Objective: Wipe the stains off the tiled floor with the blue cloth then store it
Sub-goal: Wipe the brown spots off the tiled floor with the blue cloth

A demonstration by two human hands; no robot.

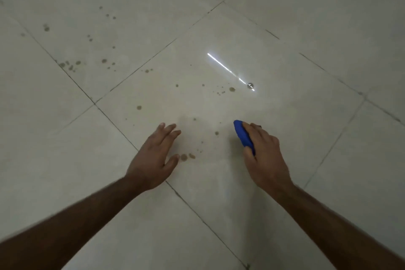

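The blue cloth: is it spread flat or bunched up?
Bunched up. The blue cloth shows as a compact wad gripped in the right hand, not spread on the tiled floor.

My head view is dim and greyish, with a soft green cast over the tiled floor (pixel 285 17). 1 hard glare streak (pixel 230 71), thin and white, cuts across the glossy tile ahead of me, a reflection of a light somewhere above, and a paler sheen spreads round it. The corners fall darker. I see faint, soft shadows under the left hand (pixel 153 155) and the right hand (pixel 266 153). The forearms near the lower edge smear with motion blur. Grout lines bow slightly toward the edges, wide-angle distortion. Overall the picture looks soft and grainy.
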